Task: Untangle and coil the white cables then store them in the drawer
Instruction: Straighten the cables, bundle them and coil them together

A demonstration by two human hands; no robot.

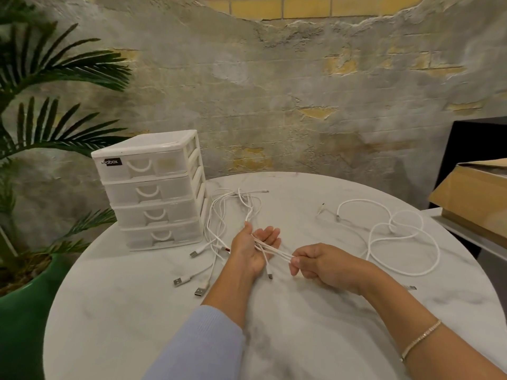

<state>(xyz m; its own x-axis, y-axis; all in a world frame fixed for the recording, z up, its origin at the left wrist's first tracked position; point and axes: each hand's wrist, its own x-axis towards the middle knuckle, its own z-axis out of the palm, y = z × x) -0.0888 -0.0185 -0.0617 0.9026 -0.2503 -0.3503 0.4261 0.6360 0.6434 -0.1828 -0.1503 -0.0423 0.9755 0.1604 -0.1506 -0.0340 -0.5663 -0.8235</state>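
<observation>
White cables (270,249) run limp and light across my flat left hand (253,246); my right hand (315,266) pinches their strands above the table (301,325); I'd grip near the plugs.

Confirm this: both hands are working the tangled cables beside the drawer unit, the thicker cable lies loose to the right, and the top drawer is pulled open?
Not quite. The head view shows all four drawers of the drawer unit shut. The rest holds: left hand and right hand work the tangled cables; the thicker cable lies loose.
</observation>
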